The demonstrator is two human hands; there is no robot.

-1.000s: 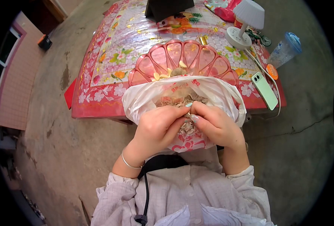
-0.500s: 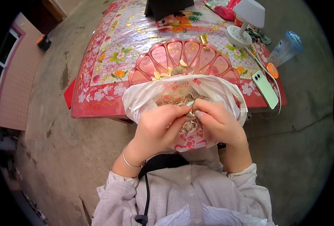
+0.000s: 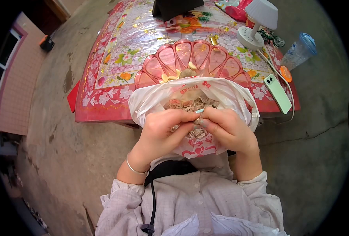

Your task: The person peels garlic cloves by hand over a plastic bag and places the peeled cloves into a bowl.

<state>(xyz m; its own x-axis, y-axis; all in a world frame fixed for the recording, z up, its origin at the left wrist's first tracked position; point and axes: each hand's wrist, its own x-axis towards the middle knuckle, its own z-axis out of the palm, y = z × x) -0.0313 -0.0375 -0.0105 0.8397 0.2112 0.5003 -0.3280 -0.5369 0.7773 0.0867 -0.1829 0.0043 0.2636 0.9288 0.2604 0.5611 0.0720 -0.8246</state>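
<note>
My left hand (image 3: 158, 128) and my right hand (image 3: 231, 128) meet fingertip to fingertip over an open white plastic bag (image 3: 239, 96) with red print. Pinched between them is a small garlic clove (image 3: 198, 119), mostly hidden by the fingers. Dry papery garlic skins (image 3: 196, 105) fill the bag below. Just behind the bag, a pink scalloped plate (image 3: 221, 59) carries several pale peeled garlic cloves (image 3: 165, 78) and a brownish round piece, likely a garlic bulb (image 3: 188, 72). The bag's rim covers the plate's near side.
On the flowered tablecloth (image 3: 103, 82), a white lamp (image 3: 250, 38) and a light green phone (image 3: 278, 93) with a white cable lie to the right. A lidded clear cup (image 3: 300, 53) stands at the right edge. A black stand (image 3: 174, 8) is at the back.
Both hands stay together over the bag, with fingertips shifted slightly as they work the clove. More of the skins shows behind the fingers.
</note>
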